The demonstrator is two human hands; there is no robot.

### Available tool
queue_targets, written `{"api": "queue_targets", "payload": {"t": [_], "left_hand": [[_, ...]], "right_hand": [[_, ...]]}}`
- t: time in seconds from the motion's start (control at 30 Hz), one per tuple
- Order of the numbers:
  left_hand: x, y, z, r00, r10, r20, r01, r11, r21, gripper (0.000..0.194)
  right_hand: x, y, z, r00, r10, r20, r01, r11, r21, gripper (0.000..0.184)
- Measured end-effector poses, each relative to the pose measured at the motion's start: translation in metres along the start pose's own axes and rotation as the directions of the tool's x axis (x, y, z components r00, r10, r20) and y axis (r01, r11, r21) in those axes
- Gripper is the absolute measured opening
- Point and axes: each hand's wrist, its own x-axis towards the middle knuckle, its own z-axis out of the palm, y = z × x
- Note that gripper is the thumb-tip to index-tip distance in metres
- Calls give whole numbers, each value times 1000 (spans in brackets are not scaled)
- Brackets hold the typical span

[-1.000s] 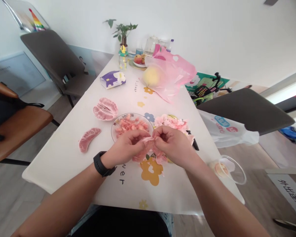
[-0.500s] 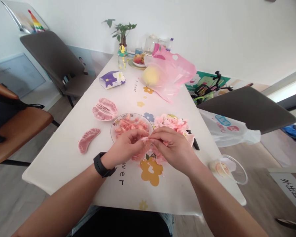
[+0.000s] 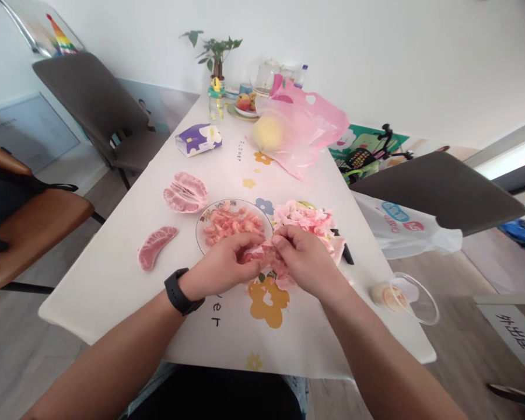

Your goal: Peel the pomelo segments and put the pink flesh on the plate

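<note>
My left hand (image 3: 221, 268) and my right hand (image 3: 304, 259) meet just in front of a glass plate (image 3: 201, 224) of peeled pink pomelo flesh. Both hands are closed round one pink pomelo segment (image 3: 258, 254), pinching its skin between the fingertips. A black watch (image 3: 177, 291) is on my left wrist. To the right of the plate lies a heap of pink peelings (image 3: 306, 219). A single whole segment (image 3: 155, 245) lies to the left, and a half pomelo of joined segments (image 3: 186, 192) behind it.
A pink plastic bag (image 3: 308, 128) with a yellow pomelo (image 3: 266, 133) lies further back, with a tissue pack (image 3: 199, 139), a fruit dish, a kettle and a plant. A clear glass bowl (image 3: 413, 297) sits at the right table edge. Chairs stand on both sides.
My hands have drawn closer together over the segment and shifted slightly toward the plate. The right fingers moved from a pulling pinch to gripping the segment's end.
</note>
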Motion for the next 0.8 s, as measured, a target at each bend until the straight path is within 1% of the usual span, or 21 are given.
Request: {"api": "queue_targets", "payload": {"t": [0.07,0.1,0.17,0.23,0.27,0.33,0.43,0.53,0.6,0.63,0.7,0.73,0.8], "left_hand": [[0,1,-1,1000,19,-8,-19,1000,21,33],[0,1,-2,1000,27,-14,-27,999,21,34],[-1,0,-3,999,38,-24,-38,999,0,35],[-2,-1,-4,1000,27,-16,-28,998,-59,34],[-2,-1,-5,1000,4,4,-4,994,-108,34],[-2,-1,-7,996,-59,65,72,973,-217,35],[-1,-3,-10,986,-101,136,142,930,-340,32],[1,-4,-14,976,-128,175,194,875,-444,31],[3,-4,-18,967,-162,198,245,809,-535,30],[4,-3,-19,966,-167,196,251,772,-584,28],[5,-2,-21,977,-143,158,212,710,-671,25],[5,-1,-21,983,-124,133,181,690,-701,24],[6,-1,-20,989,-100,109,148,674,-724,22]], "right_hand": [[2,3,-2,989,106,104,-127,968,215,22],[3,5,-3,980,126,155,-172,925,337,25],[3,8,-3,966,120,230,-232,796,559,31],[1,11,-1,956,107,274,-274,666,694,35],[0,13,0,951,109,290,-294,618,730,36],[-2,15,2,939,124,321,-333,563,757,37],[-5,16,3,927,126,355,-365,532,765,35],[-7,16,0,931,78,357,-349,481,804,30],[-7,14,-5,950,60,307,-302,430,851,30],[-7,14,-8,962,60,265,-266,407,874,31],[-5,14,-12,982,64,178,-189,383,904,34],[-5,14,-13,986,64,152,-165,389,907,35],[-5,15,-11,989,64,132,-146,442,885,35]]}}
